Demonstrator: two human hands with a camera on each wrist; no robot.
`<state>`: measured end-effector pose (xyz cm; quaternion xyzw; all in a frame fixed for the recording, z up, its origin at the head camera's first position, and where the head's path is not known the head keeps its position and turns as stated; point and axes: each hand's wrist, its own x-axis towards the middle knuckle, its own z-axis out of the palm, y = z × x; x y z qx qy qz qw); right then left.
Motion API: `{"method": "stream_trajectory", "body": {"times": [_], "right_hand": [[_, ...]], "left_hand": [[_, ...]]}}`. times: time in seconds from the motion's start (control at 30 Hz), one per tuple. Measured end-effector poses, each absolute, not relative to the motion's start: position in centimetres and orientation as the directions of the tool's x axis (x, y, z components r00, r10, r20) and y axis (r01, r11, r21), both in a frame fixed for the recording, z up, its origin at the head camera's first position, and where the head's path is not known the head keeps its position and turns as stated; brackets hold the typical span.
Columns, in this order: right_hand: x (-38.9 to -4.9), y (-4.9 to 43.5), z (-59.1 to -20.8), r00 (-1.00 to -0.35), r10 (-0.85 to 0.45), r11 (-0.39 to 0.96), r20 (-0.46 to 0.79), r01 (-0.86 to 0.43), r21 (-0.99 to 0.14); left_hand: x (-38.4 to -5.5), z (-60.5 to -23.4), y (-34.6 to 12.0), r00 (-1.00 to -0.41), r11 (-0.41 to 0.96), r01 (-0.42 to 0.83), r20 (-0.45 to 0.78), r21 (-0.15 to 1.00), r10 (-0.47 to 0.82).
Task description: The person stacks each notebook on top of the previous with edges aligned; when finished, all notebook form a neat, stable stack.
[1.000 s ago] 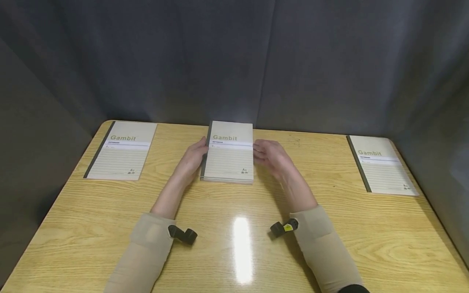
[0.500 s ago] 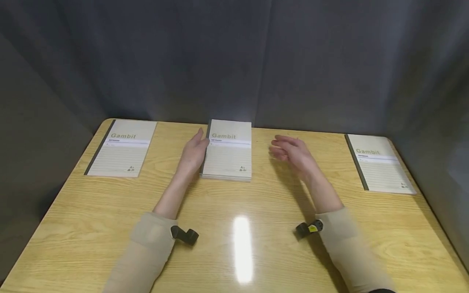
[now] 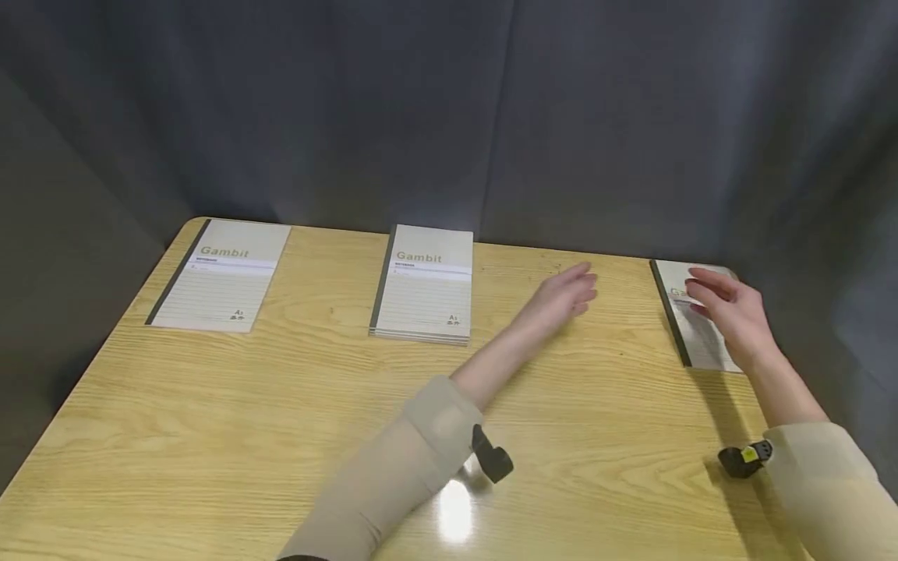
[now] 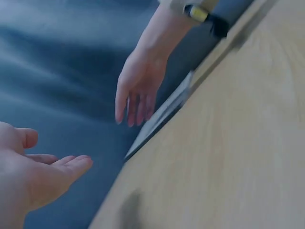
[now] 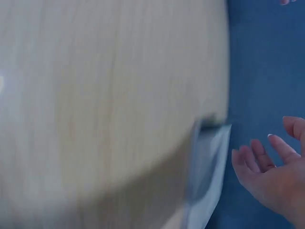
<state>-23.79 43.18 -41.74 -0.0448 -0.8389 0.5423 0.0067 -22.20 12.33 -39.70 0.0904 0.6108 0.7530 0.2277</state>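
My right hand (image 3: 733, 315) hovers over the right-hand notebook (image 3: 701, 343), fingers loosely bent and holding nothing. That notebook has a pale cover, a dark spine and the print "Gambit", partly covered by the hand. My left hand (image 3: 557, 300) is above the table between the middle stack and the right notebook, fingers extended and nothing in it. In the left wrist view the left palm (image 4: 43, 176) faces up beside the other hand (image 4: 140, 86). A neat stack of matching notebooks (image 3: 421, 300) lies at the middle of the far edge.
Another notebook (image 3: 210, 288) lies flat at the far left corner of the wooden table (image 3: 210, 436). A dark curtain (image 3: 351, 117) hangs right behind the table's far edge and along its sides. Each sleeve carries a small black wrist camera (image 3: 494, 460).
My right hand has moved right, from beside the middle stack to over the right notebook. My left hand has left the stack's left edge and crossed to its right. The notebooks lie as before.
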Motion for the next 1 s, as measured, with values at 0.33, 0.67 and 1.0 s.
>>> {"method": "stream_trajectory", "body": {"times": [0.33,0.67,1.0], "right_hand": [[-24.3,47.5,-44.5,-0.951,0.298,0.736,-0.080,0.283,-0.615],[-23.6,49.2,-45.0,-0.909,0.395,0.718,-0.132,0.395,-0.573],[-24.2,47.9,-42.7,-0.853,0.473,0.630,-0.222,0.504,-0.591]], "left_hand": [[-22.0,-42.9,21.4,-0.816,-0.333,-0.475,-0.267,0.815,0.512],[-21.6,-44.6,25.9,-0.827,-0.481,-0.534,-0.313,0.695,0.467],[-22.2,-44.8,27.3,-0.839,-0.555,-0.541,-0.355,0.632,0.413]]}}
